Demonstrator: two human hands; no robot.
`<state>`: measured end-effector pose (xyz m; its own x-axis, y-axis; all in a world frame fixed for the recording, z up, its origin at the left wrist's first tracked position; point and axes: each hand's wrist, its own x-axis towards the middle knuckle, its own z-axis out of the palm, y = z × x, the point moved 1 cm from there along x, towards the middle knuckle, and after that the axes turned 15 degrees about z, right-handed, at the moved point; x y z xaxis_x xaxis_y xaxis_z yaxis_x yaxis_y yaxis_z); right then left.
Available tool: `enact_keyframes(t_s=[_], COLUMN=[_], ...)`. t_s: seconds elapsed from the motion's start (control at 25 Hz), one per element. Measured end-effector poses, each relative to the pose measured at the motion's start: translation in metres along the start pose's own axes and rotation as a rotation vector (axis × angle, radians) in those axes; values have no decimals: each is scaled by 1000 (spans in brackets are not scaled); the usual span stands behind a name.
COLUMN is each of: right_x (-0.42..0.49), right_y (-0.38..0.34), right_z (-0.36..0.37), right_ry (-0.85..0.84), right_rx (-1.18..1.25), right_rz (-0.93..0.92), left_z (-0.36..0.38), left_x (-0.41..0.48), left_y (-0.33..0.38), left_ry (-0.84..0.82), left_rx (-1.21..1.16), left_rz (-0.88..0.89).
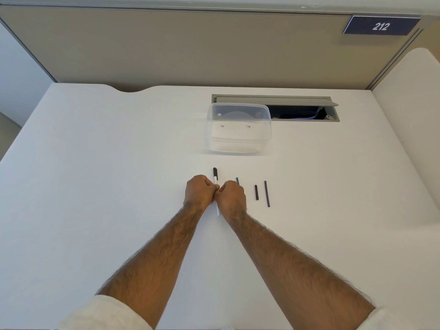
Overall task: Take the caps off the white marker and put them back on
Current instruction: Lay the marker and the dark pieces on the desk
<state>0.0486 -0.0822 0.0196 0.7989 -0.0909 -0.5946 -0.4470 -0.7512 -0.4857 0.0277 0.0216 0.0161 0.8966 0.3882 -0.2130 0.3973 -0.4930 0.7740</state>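
Observation:
The white marker (pixel 216 181) lies along the desk, pointing away from me, with a black cap (pixel 215 173) on its far end. Its near end (pixel 218 211) shows white between my wrists. My left hand (pixel 199 189) and my right hand (pixel 232 193) are both closed around the marker's middle, knuckles touching. My fingers hide the middle of the barrel. Whether a cap sits on the near end I cannot tell.
Just right of my right hand lie a grey pen (pixel 237 180), partly hidden, a short black piece (pixel 256 192) and a longer dark stick (pixel 267 193). A clear plastic box (pixel 238 129) stands farther back, in front of an open cable hatch (pixel 302 112).

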Motion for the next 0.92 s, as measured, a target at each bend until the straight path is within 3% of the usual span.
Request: enact_keyframes(t_s=[0.28, 0.36, 0.48, 0.6, 0.92], right_x=[-9, -13, -17, -19, -7], right_y=[13, 16, 21, 27, 43], right_z=[-2, -5, -12, -22, -69], right_ry=[47, 44, 42, 62, 169], right_rx=[0, -1, 13, 20, 45], right_rz=[-39, -48, -44, -47, -21], left_z=[-6, -9, -9, -2, 12], left_x=[-2, -5, -14, -20, -30], left_y=[-4, -8, -16, -30, -59], left_ry=[-25, -18, 100, -5, -55], left_rx=[-24, 108, 397, 579, 694], left_rz=[1, 42, 238, 320, 341])
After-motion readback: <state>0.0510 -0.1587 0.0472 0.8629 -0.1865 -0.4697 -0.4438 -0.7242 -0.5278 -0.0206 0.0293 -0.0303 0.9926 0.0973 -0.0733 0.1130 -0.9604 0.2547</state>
